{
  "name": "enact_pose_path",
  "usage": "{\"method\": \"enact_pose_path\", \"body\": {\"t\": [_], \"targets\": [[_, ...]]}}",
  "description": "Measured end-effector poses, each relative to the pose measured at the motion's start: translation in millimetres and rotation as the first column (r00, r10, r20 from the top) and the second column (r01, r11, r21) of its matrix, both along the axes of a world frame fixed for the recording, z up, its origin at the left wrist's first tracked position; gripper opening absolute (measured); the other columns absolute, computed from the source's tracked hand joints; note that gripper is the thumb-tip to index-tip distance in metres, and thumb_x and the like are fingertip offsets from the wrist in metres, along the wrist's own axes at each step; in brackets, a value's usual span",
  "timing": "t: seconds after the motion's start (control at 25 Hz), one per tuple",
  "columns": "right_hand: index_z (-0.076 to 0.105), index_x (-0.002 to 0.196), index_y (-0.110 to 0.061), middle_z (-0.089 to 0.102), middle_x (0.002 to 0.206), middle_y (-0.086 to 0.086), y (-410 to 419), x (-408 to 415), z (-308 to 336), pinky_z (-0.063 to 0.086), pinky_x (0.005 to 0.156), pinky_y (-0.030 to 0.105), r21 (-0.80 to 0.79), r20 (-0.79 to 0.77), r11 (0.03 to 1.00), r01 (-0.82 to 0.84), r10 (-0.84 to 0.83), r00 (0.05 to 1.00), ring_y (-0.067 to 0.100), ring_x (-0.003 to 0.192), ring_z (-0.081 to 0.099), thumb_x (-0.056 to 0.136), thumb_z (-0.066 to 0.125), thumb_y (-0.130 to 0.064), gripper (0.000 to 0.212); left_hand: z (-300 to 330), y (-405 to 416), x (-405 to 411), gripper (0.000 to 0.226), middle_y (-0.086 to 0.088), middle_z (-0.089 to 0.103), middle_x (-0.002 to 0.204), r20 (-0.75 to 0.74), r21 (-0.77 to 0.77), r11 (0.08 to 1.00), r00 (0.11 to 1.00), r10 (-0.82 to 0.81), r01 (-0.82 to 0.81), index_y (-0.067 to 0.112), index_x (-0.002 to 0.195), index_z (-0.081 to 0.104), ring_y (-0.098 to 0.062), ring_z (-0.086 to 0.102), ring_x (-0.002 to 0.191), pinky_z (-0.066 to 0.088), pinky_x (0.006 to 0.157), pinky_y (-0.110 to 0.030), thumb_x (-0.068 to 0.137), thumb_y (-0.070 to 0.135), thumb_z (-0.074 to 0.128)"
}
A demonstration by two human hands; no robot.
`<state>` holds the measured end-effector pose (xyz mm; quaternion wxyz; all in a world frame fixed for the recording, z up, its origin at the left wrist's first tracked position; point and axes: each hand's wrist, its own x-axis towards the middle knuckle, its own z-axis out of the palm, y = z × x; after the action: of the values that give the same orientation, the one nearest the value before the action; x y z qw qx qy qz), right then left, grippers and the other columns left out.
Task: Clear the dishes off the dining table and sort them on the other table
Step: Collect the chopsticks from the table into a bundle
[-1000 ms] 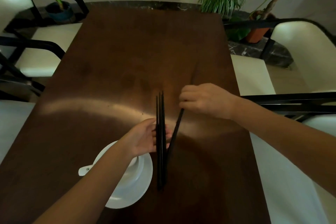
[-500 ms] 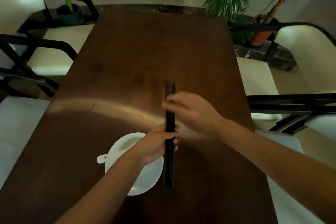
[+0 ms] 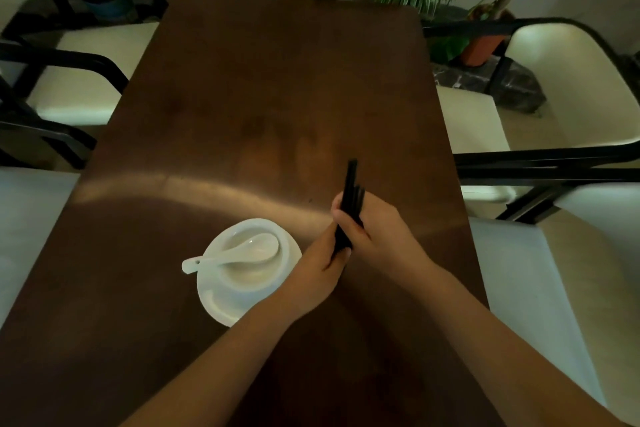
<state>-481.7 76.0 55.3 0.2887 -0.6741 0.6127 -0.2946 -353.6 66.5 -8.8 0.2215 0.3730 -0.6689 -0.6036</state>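
Head view, and both hands are on the chopsticks (image 3: 350,198), a bundle of slim black sticks held just above the brown surface (image 3: 277,87), near its right edge. The left hand (image 3: 320,263) wraps the lower end, fingers (image 3: 341,253) curled round the sticks. The right hand (image 3: 375,236) covers the middle, its fingers clamped on the bundle from the right. The tips poke out above the right hand, one stick standing higher than the others, so the ends are not level.

The job here looks like squaring the bundle before carrying it off. Best done by loosening one hand slightly and tapping the ends down on the surface, then closing one hand firmly round the middle. Smooth, thin sticks like these may slide past each other if the grip is slack.

Just left of the hands sits a white bowl (image 3: 242,274) on a white saucer (image 3: 214,305), a white spoon (image 3: 235,251) lying in the bowl with its handle over the left rim. Glossy ware, probably slippery; one free hand should lift the saucer from underneath, spoon kept inside.
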Motion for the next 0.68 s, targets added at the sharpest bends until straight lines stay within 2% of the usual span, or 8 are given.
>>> {"method": "enact_pose_path", "body": {"t": [0.08,0.12,0.24,0.32,0.36,0.44,0.56,0.68], "targets": [[0.059,0.092,-0.016,0.050,0.081,-0.021,14,-6,1,0.046,0.071,0.015,0.023,0.010,0.999,-0.041,0.041,0.999,0.005,0.078,0.056,0.092,0.053,-0.022,0.009,-3,1,7,0.036,0.033,0.063,0.100,0.028,-0.003,0.999,0.999,-0.040,0.040,0.058,0.105,0.050,0.008,0.058,0.102,0.046,0.081,-0.009,0.089,0.026,0.050],[0.062,0.093,-0.014,0.055,0.084,-0.018,17,-11,1,0.048,0.074,0.017,0.058,0.022,0.997,-0.052,0.051,0.998,0.007,0.081,0.058,0.090,0.056,-0.021,0.010,-5,-2,10,0.033,0.031,0.067,0.095,0.051,0.010,0.998,0.997,-0.061,0.060,0.055,0.099,0.057,0.008,0.060,0.097,0.046,0.079,-0.010,0.087,0.024,0.055],[0.069,0.091,-0.012,0.068,0.091,0.002,17,-25,7,0.054,0.078,0.031,0.098,0.068,0.995,-0.037,0.030,0.997,0.013,0.085,0.065,0.083,0.065,-0.018,0.011,-7,-11,13,0.029,0.009,0.075,0.092,0.104,0.038,0.996,0.991,-0.087,0.083,0.040,0.091,0.070,-0.003,0.066,0.091,0.051,0.084,-0.023,0.080,0.013,0.068],[0.069,0.088,-0.014,0.067,0.086,-0.004,18,-28,11,0.052,0.078,0.022,0.049,0.083,0.997,-0.065,0.060,0.995,0.005,0.083,0.063,0.082,0.066,-0.018,0.007,-2,-15,10,0.034,0.015,0.073,0.076,0.089,-0.004,0.998,0.994,-0.063,0.063,0.042,0.080,0.070,0.004,0.064,0.076,0.050,0.072,-0.015,0.077,0.007,0.070],[0.068,0.087,-0.015,0.063,0.083,-0.009,19,-27,12,0.048,0.078,0.016,0.005,0.038,0.995,-0.100,0.099,0.994,0.001,0.083,0.059,0.082,0.065,-0.019,0.007,0,-17,8,0.038,0.020,0.069,0.066,0.086,-0.031,0.999,0.995,-0.042,0.045,0.044,0.073,0.068,0.009,0.061,0.066,0.046,0.064,-0.010,0.076,0.006,0.070],[0.068,0.087,-0.014,0.059,0.081,-0.010,19,-25,12,0.043,0.080,0.009,-0.052,-0.053,0.989,-0.142,0.139,0.989,-0.004,0.084,0.053,0.083,0.063,-0.022,0.011,0,-20,7,0.038,0.023,0.064,0.057,0.096,-0.052,0.998,0.995,-0.023,0.029,0.044,0.069,0.066,0.012,0.057,0.058,0.042,0.058,-0.006,0.075,0.006,0.071],[0.069,0.087,-0.010,0.067,0.085,0.000,19,-26,10,0.044,0.079,0.012,-0.028,-0.030,0.993,-0.114,0.113,0.993,-0.001,0.086,0.055,0.081,0.067,-0.016,0.009,-4,-20,7,0.033,0.021,0.065,0.067,0.076,-0.022,0.999,0.996,-0.043,0.045,0.035,0.077,0.068,0.015,0.057,0.061,0.041,0.061,-0.004,0.075,0.003,0.071],[0.070,0.086,-0.014,0.070,0.087,0.001,14,-32,7,0.051,0.078,0.023,0.045,0.051,0.997,-0.065,0.063,0.997,0.006,0.084,0.063,0.081,0.068,-0.016,0.006,-9,-20,4,0.027,0.002,0.071,0.092,0.084,0.054,0.996,0.994,-0.074,0.070,0.020,0.096,0.069,0.005,0.065,0.084,0.048,0.079,-0.014,0.075,0.003,0.071]]}}
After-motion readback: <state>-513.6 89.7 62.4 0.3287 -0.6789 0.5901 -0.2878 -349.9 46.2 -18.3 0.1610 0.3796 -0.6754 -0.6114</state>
